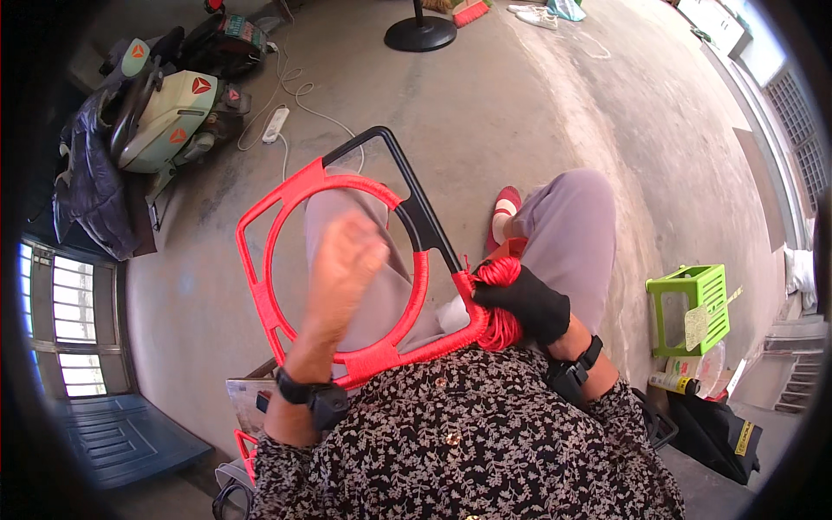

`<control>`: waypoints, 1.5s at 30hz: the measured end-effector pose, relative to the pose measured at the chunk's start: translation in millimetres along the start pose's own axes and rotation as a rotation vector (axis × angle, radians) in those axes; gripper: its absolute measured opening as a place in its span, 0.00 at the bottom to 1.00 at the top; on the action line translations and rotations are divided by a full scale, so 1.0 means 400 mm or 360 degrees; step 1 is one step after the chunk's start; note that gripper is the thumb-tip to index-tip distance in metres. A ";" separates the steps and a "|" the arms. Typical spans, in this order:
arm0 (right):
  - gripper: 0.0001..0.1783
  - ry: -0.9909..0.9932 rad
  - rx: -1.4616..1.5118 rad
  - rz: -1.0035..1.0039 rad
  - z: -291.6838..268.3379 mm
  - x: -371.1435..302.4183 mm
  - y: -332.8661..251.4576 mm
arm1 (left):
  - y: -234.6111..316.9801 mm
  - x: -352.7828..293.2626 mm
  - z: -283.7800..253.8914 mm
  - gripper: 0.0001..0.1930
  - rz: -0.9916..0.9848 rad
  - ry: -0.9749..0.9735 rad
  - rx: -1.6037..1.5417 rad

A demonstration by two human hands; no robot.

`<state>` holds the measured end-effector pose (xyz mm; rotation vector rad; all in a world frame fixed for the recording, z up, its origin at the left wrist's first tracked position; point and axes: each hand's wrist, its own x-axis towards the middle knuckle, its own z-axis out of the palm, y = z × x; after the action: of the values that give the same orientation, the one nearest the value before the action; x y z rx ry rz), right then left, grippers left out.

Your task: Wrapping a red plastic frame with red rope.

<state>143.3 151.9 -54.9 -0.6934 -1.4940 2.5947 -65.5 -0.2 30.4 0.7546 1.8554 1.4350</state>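
Across my lap lies a flat frame (420, 221), squarish outside with a round ring inside. Red cord is wound tightly over most of it, while its far right side and a short stretch of the ring are bare black. My right hand (530, 305), in a black glove, is closed on a bundle of red cord (500, 332) at the frame's right corner; loops stick out above and below the fingers. Bare and smeared by motion, my left hand (348, 260) is over the ring's opening. Its fingers look partly curled, but I cannot tell whether they hold anything.
A pale green scooter (169, 121) stands at the far left, near a white power strip (276, 125) with trailing cable. A round black stand base (420, 35) is ahead. To the right are a green plastic stool (712, 303) and a black bag (706, 438). A blue panel (130, 440) is at lower left.
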 end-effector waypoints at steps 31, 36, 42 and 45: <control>0.15 0.1235 -0.2390 -0.1356 -0.025 -0.012 -0.237 | -0.095 -0.011 0.104 0.18 -0.0761 -0.0492 -0.1115; 0.16 -0.0060 -0.2479 -0.1478 0.125 0.004 -0.191 | -0.073 -0.024 0.114 0.17 -0.0616 -0.0466 -0.1386; 0.13 0.0167 -0.1201 -0.0919 0.052 -0.010 -0.117 | -0.078 -0.027 0.095 0.24 -0.0567 -0.0591 -0.1184; 0.18 -0.0048 0.0233 0.0201 -0.006 0.047 -0.054 | -0.028 -0.035 0.107 0.27 -0.0602 -0.0634 -0.0976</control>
<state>123.7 170.3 -44.5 -0.7584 -1.2909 2.7850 -23.9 11.6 14.2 0.3241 1.0900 1.3705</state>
